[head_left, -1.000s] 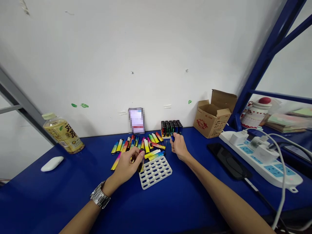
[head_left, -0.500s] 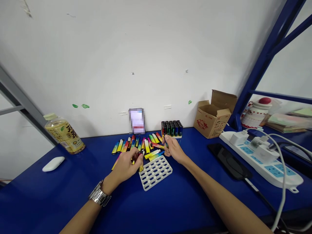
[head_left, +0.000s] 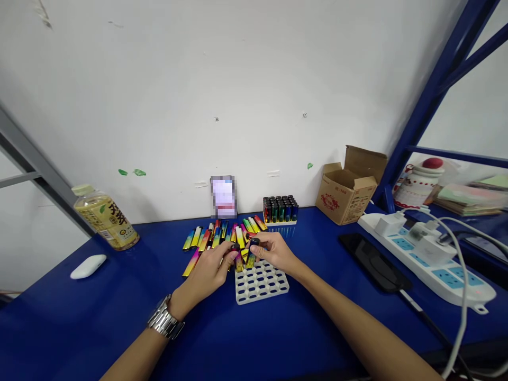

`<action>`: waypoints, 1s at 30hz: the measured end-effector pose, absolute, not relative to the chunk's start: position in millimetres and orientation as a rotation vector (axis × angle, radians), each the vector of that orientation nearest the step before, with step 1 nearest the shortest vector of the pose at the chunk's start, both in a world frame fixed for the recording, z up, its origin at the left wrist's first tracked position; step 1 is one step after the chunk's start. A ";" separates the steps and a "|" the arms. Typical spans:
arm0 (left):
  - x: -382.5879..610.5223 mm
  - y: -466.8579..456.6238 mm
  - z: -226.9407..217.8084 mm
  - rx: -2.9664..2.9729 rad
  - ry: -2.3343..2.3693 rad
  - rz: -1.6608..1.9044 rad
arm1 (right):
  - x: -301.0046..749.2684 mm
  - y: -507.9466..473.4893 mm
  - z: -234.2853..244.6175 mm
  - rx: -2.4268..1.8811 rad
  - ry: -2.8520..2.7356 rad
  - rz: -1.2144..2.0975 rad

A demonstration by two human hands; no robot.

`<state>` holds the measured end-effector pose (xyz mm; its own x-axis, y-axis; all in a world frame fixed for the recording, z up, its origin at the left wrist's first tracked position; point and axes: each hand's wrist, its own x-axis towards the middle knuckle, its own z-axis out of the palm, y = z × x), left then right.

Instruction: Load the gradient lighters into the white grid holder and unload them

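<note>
1. our left hand (head_left: 208, 265) had its fingers clamped on a pink-and-yellow lighter (head_left: 238, 262), held near upright at the back left corner of the white tray (head_left: 262, 297).
2. our right hand (head_left: 280, 253) pinched a blue-and-yellow lighter (head_left: 251, 256) near its dark top, over the tray's back part; we could not tell whether either lower end sat in a hole.
3. loose lighters (head_left: 204, 239) lay behind and left of the tray; upright lighters (head_left: 281, 212) stood in rows beyond it.
4. we judged the lighters light, stiff and slippery, best pinched from both sides just under the dark cap.
</note>
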<state>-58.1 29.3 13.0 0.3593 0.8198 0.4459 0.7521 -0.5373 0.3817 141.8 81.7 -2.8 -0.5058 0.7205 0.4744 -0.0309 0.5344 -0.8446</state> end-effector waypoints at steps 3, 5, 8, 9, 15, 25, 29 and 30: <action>-58.0 29.3 9.4 2.503 1.437 0.945 | 142.6 80.3 -1.6 -0.598 -1.911 1.013; -56.3 28.5 7.8 2.498 1.415 0.945 | 143.2 79.0 -0.1 -0.612 -1.931 1.001; -52.7 27.0 6.6 2.502 1.408 0.924 | 144.1 77.2 1.8 -0.609 -1.975 0.978; -51.7 26.6 6.6 2.503 1.418 0.923 | 144.5 76.8 2.3 -0.613 -1.982 0.970; -50.4 26.0 10.8 2.466 1.456 0.879 | 146.0 76.7 2.9 -0.632 -1.986 0.952; -59.0 26.3 21.7 2.461 1.537 0.889 | 150.8 78.4 6.0 -0.663 -2.189 0.753; -57.8 31.6 19.3 2.609 1.773 0.616 | 160.7 86.8 5.6 -0.830 -2.164 0.530; -56.1 32.2 18.0 2.633 1.802 0.553 | 162.6 88.8 5.2 -0.845 -2.234 0.468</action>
